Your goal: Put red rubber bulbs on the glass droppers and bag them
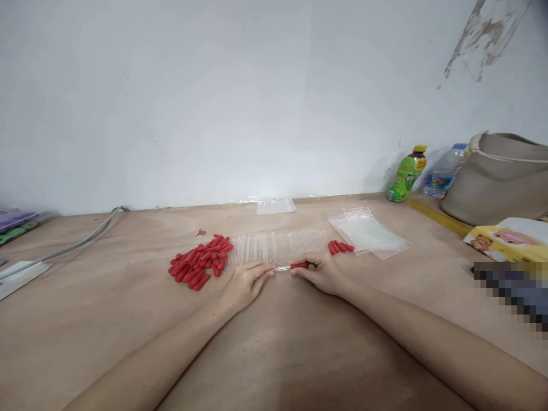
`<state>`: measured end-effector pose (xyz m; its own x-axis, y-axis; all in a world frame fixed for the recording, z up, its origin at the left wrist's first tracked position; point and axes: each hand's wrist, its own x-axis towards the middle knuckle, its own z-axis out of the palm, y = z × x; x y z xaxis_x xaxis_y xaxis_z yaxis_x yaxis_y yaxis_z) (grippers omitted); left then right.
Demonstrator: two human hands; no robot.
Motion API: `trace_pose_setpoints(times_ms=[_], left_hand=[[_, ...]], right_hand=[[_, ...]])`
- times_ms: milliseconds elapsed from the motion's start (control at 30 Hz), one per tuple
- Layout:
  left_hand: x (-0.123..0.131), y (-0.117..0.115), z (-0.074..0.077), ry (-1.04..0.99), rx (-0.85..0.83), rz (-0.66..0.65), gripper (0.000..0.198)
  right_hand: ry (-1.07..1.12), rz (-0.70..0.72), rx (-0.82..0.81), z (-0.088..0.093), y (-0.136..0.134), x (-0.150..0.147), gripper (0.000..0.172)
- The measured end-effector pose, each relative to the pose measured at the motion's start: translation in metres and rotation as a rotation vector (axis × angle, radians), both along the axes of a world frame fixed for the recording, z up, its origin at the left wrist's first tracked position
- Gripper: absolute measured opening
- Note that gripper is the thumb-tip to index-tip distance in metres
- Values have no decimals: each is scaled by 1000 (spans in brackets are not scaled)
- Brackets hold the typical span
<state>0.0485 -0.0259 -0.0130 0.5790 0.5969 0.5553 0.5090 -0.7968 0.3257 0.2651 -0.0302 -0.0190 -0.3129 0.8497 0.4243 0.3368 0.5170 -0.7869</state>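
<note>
My left hand point(248, 282) is closed on a clear glass dropper tube point(281, 268) that lies level between my hands. Pinched in the fingers of my right hand point(319, 273) is a red rubber bulb point(298, 265), which meets the tube's right end. How far the tube goes into the bulb cannot be made out. Just beyond my hands lies a row of clear tubes point(274, 245) side by side. To the left is a heap of red rubber bulbs point(199, 261). Several red bulbs point(340, 247) lie in a small group past my right hand.
Clear zip bags point(370, 231) lie right of the row, and another bag point(276, 206) is by the wall. A green bottle point(406, 174), a water bottle point(445, 171) and a beige bag point(500, 177) stand at right. A grey cable point(92, 237) runs at left.
</note>
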Motion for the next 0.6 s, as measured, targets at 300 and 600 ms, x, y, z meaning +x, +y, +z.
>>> trace_pose_setpoints(times_ms=[300, 600], left_hand=[[1, -3, 4, -18, 2, 14, 22], [3, -4, 6, -3, -18, 14, 22]], right_hand=[[310, -7, -184, 6, 0, -4, 19], [350, 33, -268, 8, 0, -1, 22]])
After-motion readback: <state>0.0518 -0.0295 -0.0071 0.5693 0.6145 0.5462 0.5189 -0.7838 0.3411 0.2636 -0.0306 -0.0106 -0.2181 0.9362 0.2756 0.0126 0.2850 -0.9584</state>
